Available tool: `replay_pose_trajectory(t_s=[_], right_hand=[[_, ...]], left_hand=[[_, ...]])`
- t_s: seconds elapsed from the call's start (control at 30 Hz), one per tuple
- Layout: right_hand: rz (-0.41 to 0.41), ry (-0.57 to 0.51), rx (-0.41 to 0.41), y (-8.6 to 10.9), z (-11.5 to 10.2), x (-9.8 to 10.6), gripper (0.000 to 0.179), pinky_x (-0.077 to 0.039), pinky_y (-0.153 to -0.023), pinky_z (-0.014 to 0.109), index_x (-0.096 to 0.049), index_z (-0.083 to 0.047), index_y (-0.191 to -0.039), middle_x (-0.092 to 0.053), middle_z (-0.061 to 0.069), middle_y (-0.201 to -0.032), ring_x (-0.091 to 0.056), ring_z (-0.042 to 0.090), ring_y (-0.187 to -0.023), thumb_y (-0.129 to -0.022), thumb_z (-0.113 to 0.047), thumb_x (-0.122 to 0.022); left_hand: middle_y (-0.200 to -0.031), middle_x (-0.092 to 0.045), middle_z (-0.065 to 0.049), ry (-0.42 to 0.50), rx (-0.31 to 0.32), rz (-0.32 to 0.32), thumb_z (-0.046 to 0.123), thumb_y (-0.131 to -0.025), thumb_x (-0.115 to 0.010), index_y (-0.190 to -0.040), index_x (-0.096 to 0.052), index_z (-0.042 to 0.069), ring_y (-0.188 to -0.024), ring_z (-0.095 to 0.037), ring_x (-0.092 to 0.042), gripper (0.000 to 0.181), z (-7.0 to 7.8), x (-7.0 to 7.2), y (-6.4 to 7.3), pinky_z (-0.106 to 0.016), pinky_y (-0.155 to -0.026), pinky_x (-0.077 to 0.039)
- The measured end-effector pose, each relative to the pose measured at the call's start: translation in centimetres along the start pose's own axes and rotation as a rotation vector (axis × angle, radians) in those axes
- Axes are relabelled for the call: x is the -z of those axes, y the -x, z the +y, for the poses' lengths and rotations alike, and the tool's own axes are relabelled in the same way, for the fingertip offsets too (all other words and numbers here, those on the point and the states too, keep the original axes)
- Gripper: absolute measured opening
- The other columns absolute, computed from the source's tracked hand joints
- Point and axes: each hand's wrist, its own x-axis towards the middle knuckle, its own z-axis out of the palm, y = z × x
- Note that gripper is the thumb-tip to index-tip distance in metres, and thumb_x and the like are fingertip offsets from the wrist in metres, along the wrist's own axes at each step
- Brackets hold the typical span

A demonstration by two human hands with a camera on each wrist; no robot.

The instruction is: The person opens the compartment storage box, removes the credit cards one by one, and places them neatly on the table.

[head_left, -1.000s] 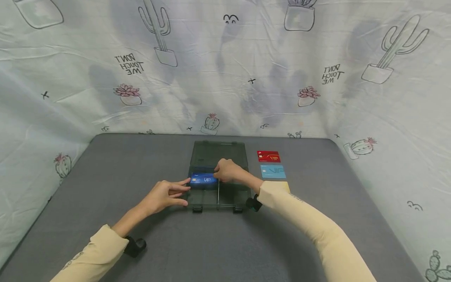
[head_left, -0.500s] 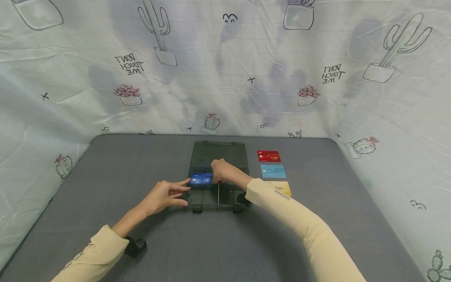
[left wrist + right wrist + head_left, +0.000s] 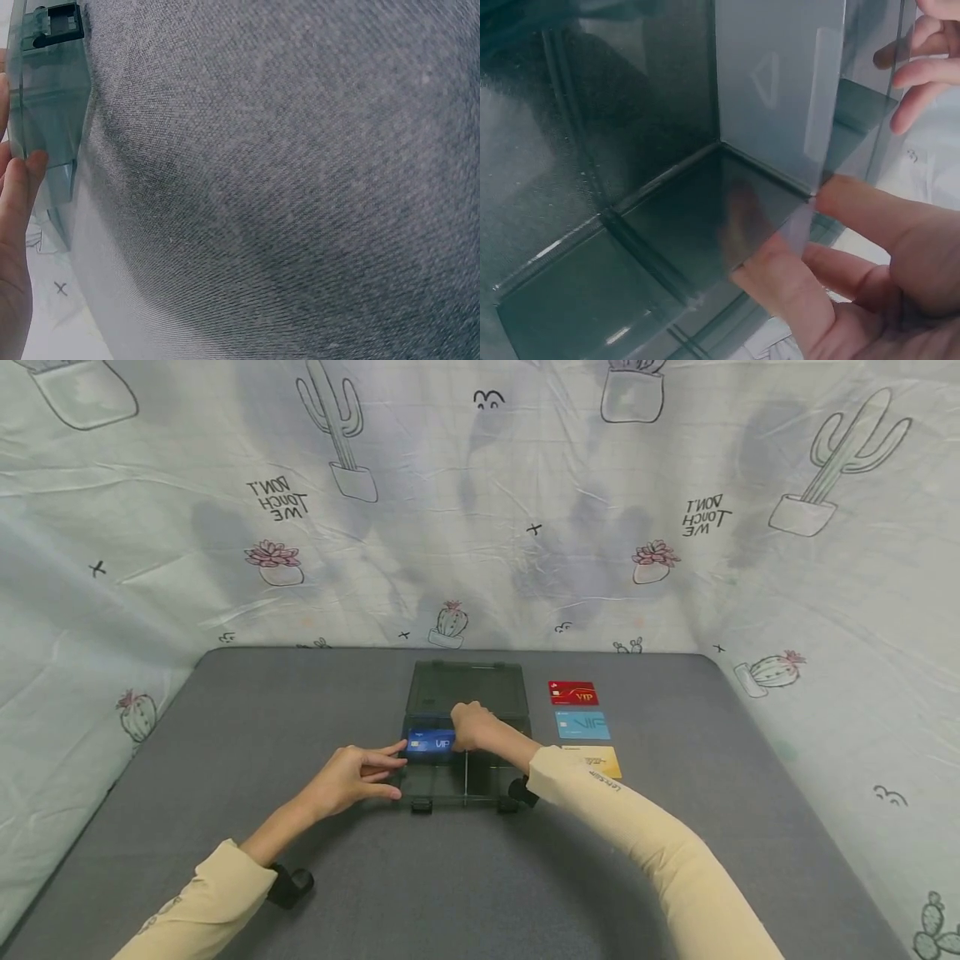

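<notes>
We are pinching a blue card [image 3: 430, 742] in our right hand [image 3: 472, 727] over the open box's [image 3: 465, 689] left compartment, our left hand [image 3: 352, 775] resting straight-fingered against its left wall, so keeping the card level and the box braced seems wise.

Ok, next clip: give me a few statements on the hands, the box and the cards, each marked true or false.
1. The right hand pinches the dark blue card over the open box. True.
2. The left hand holds the red card. False: the red card lies on the grey table, and the left hand's fingers touch the box's left side.
3. Three cards lie in a column right of the box. True: red, light blue card, yellow card.
4. The box lid is closed. False: it lies open, away from the person.
5. The yellow card is farthest from the person. False: it is the nearest.
</notes>
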Motion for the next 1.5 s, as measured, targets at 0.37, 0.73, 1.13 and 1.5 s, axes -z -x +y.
replay_pose_trajectory(t_s=[0.37,0.73,1.13,1.5], right_hand=[[-0.044,0.030,-0.041,-0.2,0.2,-0.5,0.032,-0.025,-0.042,0.022,-0.050,-0.010,-0.068,-0.033,-0.001,-0.055,-0.030,0.010,-0.044,-0.091,-0.023,-0.069],[0.112,-0.023,0.025,1.3,0.1,-0.2,0.019,-0.032,-0.044,0.025,-0.063,-0.002,-0.105,-0.058,0.008,-0.072,-0.044,0.014,-0.051,-0.094,-0.016,-0.065],[0.173,-0.196,0.208,1.0,1.3,-0.1,0.020,-0.034,-0.043,0.019,-0.057,-0.003,-0.080,-0.054,0.008,-0.072,-0.050,0.015,-0.053,-0.098,0.001,-0.049],[0.139,-0.405,0.228,0.0,2.9,-0.1,0.018,-0.038,-0.042,0.016,-0.068,-0.002,-0.110,-0.068,0.014,-0.070,-0.066,0.033,-0.066,-0.095,-0.011,-0.062]], left_hand=[[-0.143,-0.040,-0.025,0.020,0.023,-0.010,0.009,-0.078,-0.077,-0.121,-0.058,-0.015,-0.118,-0.035,-0.055,0.053,-0.2,-0.2,-0.1,-0.035,-0.091,-0.052],[-0.140,-0.042,-0.026,0.005,0.009,0.003,0.011,-0.078,-0.078,-0.119,-0.060,-0.014,-0.116,-0.036,-0.056,0.052,-0.4,0.1,0.0,-0.034,-0.089,-0.053],[-0.141,-0.043,-0.024,-0.002,0.017,0.008,0.011,-0.077,-0.078,-0.120,-0.060,-0.013,-0.116,-0.035,-0.056,0.052,-0.4,-0.1,0.0,-0.033,-0.089,-0.053],[-0.140,-0.042,-0.026,0.001,0.006,-0.001,0.012,-0.079,-0.077,-0.120,-0.060,-0.014,-0.116,-0.036,-0.056,0.051,-0.4,0.1,0.1,-0.034,-0.090,-0.052]])
